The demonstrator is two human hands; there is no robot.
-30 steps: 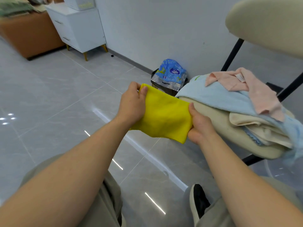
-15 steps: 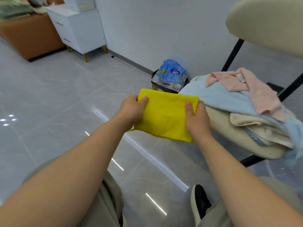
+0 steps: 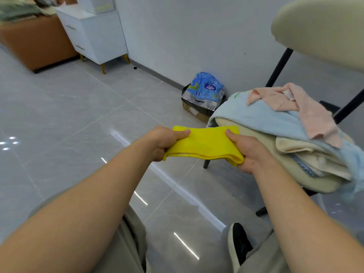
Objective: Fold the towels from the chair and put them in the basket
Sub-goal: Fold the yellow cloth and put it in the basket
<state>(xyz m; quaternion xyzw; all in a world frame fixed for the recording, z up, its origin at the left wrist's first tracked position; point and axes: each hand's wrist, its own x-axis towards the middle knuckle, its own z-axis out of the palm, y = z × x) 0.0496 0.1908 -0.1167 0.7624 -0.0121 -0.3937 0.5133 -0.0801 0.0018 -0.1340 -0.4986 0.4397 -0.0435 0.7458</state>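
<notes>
A folded yellow towel (image 3: 204, 143) is stretched nearly flat between both hands, above the floor and just left of the chair. My left hand (image 3: 165, 140) pinches its left end, thumb on top. My right hand (image 3: 246, 150) grips its right end with the thumb over the cloth. On the beige chair seat (image 3: 307, 174) lies a heap of towels: a light blue one (image 3: 266, 119), a pink one (image 3: 307, 109) on top, and cream ones (image 3: 307, 152) beneath. No basket is in view.
A box with a blue plastic package (image 3: 204, 91) sits on the floor by the wall behind the towel. A white drawer cabinet (image 3: 94, 30) and a brown sofa (image 3: 35, 44) stand at the far left. Glossy grey tiles (image 3: 59, 119) spread to the left. My shoe (image 3: 236, 243) is below.
The yellow towel has tipped from facing me upright to lying nearly flat. Both hands dropped lower and turned with it, keeping their hold on its ends.
</notes>
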